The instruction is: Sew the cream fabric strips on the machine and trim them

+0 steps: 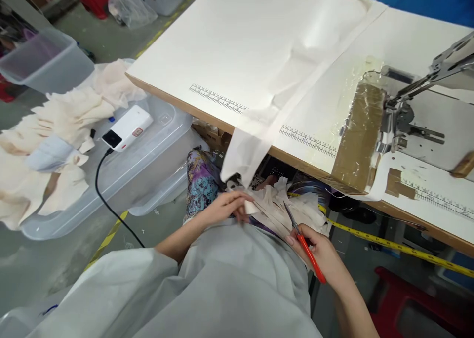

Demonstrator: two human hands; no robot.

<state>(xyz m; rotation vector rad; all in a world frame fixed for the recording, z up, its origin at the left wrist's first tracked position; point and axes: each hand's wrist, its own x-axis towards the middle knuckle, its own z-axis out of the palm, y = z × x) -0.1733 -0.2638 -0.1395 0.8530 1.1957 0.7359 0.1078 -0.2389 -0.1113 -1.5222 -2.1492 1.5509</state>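
Over my lap, my left hand [229,207] has its fingers closed on one end of the cream fabric strips [272,217], and its fingertips are slightly blurred. My right hand [320,249] grips a pair of red-handled scissors [309,256], blades pointing up and away from me. The fingers of this hand are also at the other end of the strips. More cream fabric pieces [307,207] lie bunched beyond my hands. A long white fabric strip [248,150] runs across the table and hangs over its front edge, close above my left hand.
A sewing machine [403,115] stands on the white table [222,41] at right. On the left, a clear plastic bin [159,155] carries a white device [128,128] with a black cable, beside piled cream fabric [74,115]. A yellow tape measure [388,246] stretches below the table; a red stool [411,298] is lower right.
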